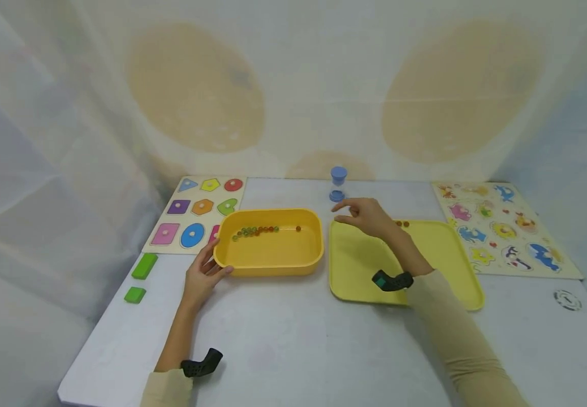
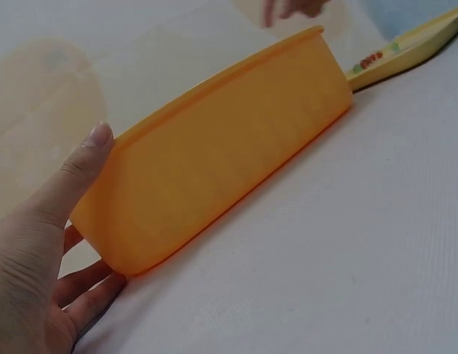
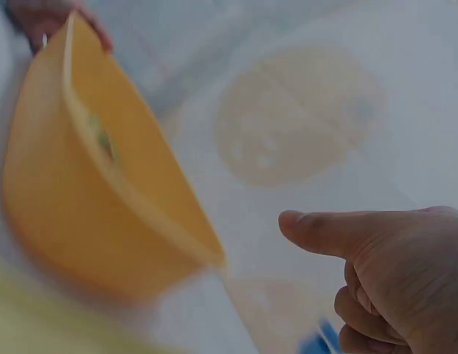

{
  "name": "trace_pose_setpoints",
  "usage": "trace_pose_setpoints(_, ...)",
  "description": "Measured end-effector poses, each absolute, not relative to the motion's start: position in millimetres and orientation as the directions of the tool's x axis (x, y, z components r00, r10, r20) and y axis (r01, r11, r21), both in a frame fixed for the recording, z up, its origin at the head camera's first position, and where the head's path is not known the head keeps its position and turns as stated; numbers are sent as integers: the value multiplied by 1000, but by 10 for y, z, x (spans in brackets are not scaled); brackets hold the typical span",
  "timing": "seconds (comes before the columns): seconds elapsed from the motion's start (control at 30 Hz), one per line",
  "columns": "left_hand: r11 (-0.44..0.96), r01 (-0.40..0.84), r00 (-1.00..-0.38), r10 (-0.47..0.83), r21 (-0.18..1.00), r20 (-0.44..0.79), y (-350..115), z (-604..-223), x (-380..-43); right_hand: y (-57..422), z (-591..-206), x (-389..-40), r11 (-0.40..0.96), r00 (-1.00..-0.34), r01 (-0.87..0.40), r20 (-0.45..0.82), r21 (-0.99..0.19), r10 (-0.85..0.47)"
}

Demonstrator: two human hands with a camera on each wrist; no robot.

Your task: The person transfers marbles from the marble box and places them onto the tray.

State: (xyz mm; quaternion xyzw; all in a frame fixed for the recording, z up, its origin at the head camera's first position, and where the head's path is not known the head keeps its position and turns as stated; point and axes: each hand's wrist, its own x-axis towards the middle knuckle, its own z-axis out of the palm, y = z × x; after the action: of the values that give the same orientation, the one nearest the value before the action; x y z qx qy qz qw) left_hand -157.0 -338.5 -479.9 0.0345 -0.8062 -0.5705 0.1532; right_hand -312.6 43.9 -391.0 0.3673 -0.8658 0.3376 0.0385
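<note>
An orange plastic basin [image 1: 268,270] stands on the white table with a cluster of small green and reddish-amber marbles [image 1: 255,230] inside. One amber marble [image 1: 298,229] lies apart on the basin's right side. My left hand [image 1: 203,280] holds the basin's left end, thumb by the rim and fingers spread along its side wall. Over the left part of the yellow tray [image 1: 357,277], my right hand [image 1: 367,217] hovers with thumb and index finger parted and nothing between them. Amber marbles [image 1: 402,224] show at the tray's far edge, partly hidden behind my right hand and forearm.
A shape puzzle board [image 1: 171,206] lies behind the basin at left, with two green blocks [image 1: 144,265] nearer me. Beyond the tray stands a blue sand timer [image 1: 338,183]. At right are an animal puzzle board [image 1: 519,265] and a round black-and-white chip [image 1: 568,300].
</note>
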Motion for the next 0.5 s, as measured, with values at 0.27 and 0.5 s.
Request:
trace_pose_setpoints(0.27,347,119,-949,-235,930,209,-3383,-4804,-1584,-820,-3802,-3305,349,-612,-712,294,-609,-734)
trace_pose_setpoints(0.5,368,119,-950,-229,922,214,-3378,-4817,-1579,-1353,-4037,-3372,403,-624,-637,133,-657,-770)
